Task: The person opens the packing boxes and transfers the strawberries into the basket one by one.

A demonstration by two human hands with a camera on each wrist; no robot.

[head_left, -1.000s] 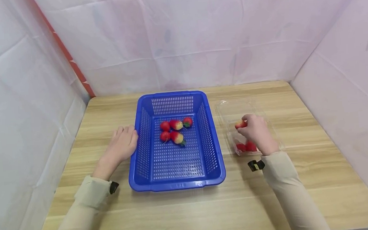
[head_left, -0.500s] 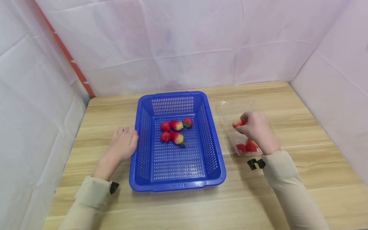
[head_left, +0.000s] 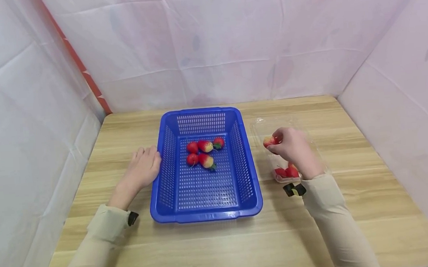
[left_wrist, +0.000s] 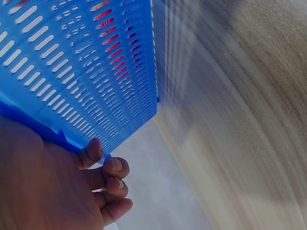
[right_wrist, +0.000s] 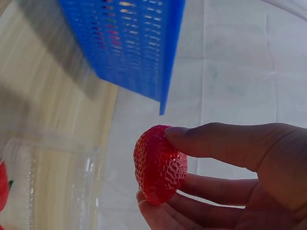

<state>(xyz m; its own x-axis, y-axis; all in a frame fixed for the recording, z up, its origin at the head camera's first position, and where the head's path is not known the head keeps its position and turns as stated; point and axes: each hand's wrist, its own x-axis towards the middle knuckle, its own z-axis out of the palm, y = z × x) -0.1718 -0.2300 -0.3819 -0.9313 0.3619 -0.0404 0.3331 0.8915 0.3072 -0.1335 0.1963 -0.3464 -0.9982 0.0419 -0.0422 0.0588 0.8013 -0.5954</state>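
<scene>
One strawberry (right_wrist: 154, 165) in the right hand (head_left: 292, 148) has neared the basket (head_left: 208, 215).

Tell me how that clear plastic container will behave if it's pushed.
The clear container looks thin-walled and see-through, so it would probably flex. It likely slides easily on the smooth-looking table. The rounded red fruits at its near end might roll.

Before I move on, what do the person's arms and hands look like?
Both arms wear long, plain cream sleeves with wide cuffs. A small black piece shows at each wrist; the right piece has a yellowish patch, the left piece looks plain. The left hand and right hand are bare: no gloves, rings or cables show.
</scene>
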